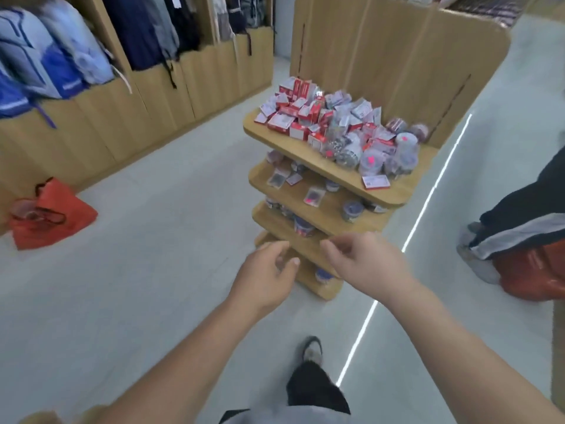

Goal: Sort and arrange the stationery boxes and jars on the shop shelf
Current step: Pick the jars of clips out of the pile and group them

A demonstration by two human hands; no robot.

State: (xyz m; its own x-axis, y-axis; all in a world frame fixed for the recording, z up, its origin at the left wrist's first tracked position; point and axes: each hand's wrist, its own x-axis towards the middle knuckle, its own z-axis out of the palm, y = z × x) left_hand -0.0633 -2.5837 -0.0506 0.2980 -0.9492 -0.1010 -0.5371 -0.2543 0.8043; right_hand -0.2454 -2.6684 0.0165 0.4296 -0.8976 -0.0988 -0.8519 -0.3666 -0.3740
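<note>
Where we are: we're standing off from the wooden stand (382,56), arms out in front, not yet in reach of the top shelf (293,148).
Left hand (266,276): out low before the stand, grip slack, fingers loosely curled, nothing in it.
Right hand (363,261): just beside the left, grip likewise loose and empty (thumb and forefinger sit near each other, but we see nothing between them).
Boxes (287,117): red-and-white, heaped every which way over the left and back of the top shelf; a lone box (376,182) lies flat at the front edge.
Jars (376,160): clear ones, some on their sides, crowded at the right front of that shelf, touching the boxes.
Lower shelves (290,194): a few packets and small jars, scattered well apart.
Done so far: by our reckoning, nothing; no row, no stack, the kinds mingled where they meet.
Left to do: the lot. Part boxes from jars, stand the jars up, line up the boxes, then see to the tiers below.
Around us: a red bag (49,212) on the floor to the left, backpacks (46,56) along the wall.
</note>
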